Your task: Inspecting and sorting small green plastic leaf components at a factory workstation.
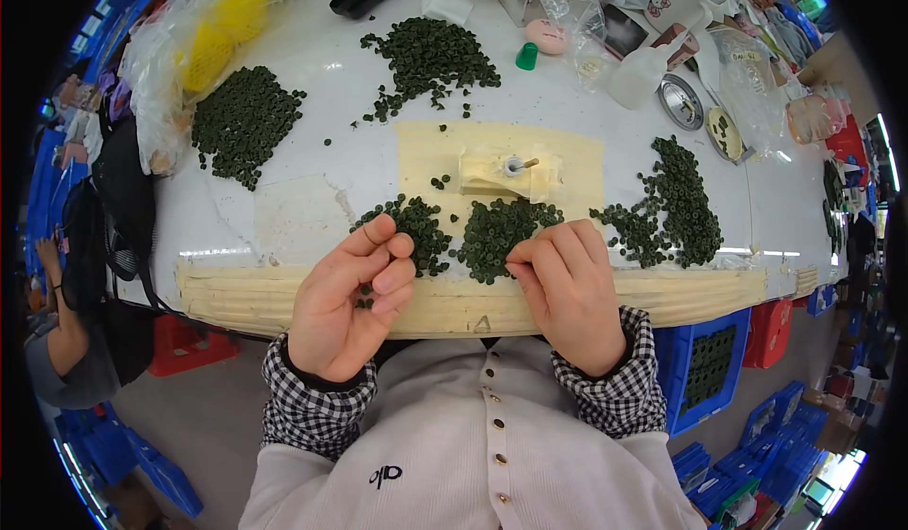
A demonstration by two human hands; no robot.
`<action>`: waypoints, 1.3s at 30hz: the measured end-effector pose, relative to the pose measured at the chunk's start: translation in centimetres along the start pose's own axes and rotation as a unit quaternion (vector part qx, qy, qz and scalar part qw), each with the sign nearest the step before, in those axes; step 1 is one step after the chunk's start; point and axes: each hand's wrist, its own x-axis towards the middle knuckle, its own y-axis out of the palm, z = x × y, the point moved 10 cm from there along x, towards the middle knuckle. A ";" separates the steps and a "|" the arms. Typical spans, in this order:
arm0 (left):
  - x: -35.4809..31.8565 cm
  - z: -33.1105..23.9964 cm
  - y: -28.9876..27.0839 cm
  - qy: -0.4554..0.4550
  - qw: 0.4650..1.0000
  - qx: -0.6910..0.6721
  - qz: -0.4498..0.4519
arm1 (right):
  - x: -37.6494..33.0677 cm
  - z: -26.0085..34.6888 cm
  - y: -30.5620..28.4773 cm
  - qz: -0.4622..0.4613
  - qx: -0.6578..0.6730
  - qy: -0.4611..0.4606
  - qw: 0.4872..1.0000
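Observation:
My left hand (352,295) is turned palm up beside a small pile of dark green ring-like pieces (422,229), its fingers curled in toward the thumb. Whatever lies between those fingertips is too small to make out. At the right edge of a second small pile (492,237) of the same pieces, my right hand (574,289) pinches thumb and forefinger together. Its fingertips touch the pile, and what they hold is hidden. Just beyond both piles, a small fixture (511,173) with an upright metal peg is taped onto a yellowish patch.
Larger heaps of green pieces lie at far left (248,123), far middle (430,57) and right (683,204). A yellow padded strip (473,308) lines the table's front edge. A green cone (527,55), a round metal tin (680,102) and plastic bags crowd the back right.

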 end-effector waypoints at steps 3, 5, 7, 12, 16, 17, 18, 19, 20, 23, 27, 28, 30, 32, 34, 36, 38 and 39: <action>0.1 2.0 0.7 -0.040 0.998 -0.041 0.021 | -0.2 -0.1 -0.6 -0.035 0.021 -0.003 0.999; 0.0 2.6 0.8 -0.045 0.999 -0.001 0.013 | -0.3 0.2 -0.8 -0.038 0.026 -0.018 0.999; 0.1 3.2 0.8 -0.056 0.997 0.046 -0.013 | -0.5 0.4 -1.2 -0.049 0.028 -0.022 0.998; 0.3 5.0 1.8 -0.094 0.992 0.047 0.070 | -0.9 0.1 -1.5 -0.055 0.019 -0.022 0.998; 0.5 5.4 2.0 -0.095 0.992 0.078 0.042 | -0.8 0.0 -1.6 -0.054 0.023 -0.010 0.998; 0.5 5.4 2.0 -0.092 0.991 0.088 0.037 | -0.8 0.0 -1.5 -0.056 0.024 -0.010 0.998; 0.5 5.4 2.0 -0.089 0.991 0.094 0.035 | -0.8 -0.1 -1.6 -0.058 0.026 -0.009 0.998; 0.5 5.3 1.9 -0.086 0.991 0.099 0.032 | -0.9 -0.1 -1.6 -0.061 0.025 -0.010 0.998; 0.5 5.3 1.7 -0.083 0.991 0.103 0.030 | -0.9 -0.1 -1.6 -0.064 0.025 -0.012 0.998; 0.4 5.3 1.4 -0.086 0.992 0.070 0.058 | -0.9 0.0 -1.8 -0.064 0.023 -0.014 0.998; 0.4 5.1 1.5 -0.086 0.992 0.085 0.031 | -1.1 0.1 -2.0 -0.067 0.020 -0.016 0.997; 0.4 5.1 1.7 -0.087 0.992 0.089 0.025 | -1.0 0.0 -2.1 -0.069 0.025 -0.014 0.997; 0.4 5.1 1.6 -0.086 0.992 0.097 0.013 | -1.0 -0.1 -2.2 -0.074 0.035 -0.011 0.997; 0.4 5.0 1.3 -0.080 0.991 0.104 0.003 | -1.0 -0.6 -2.3 -0.077 0.070 0.010 0.995; 0.4 5.1 1.1 -0.080 0.992 0.094 0.030 | -1.0 -1.0 -2.4 -0.084 0.098 0.029 0.991; 0.4 5.2 1.0 -0.081 0.992 0.082 0.049 | -1.0 -1.3 -2.6 -0.095 0.121 0.045 0.987; 0.4 5.3 1.1 -0.084 0.993 0.066 0.060 | -1.1 -1.3 -2.6 -0.091 0.128 0.052 0.986; 0.4 5.3 1.1 -0.085 0.993 0.065 0.051 | -1.1 -1.4 -2.6 -0.090 0.131 0.055 0.986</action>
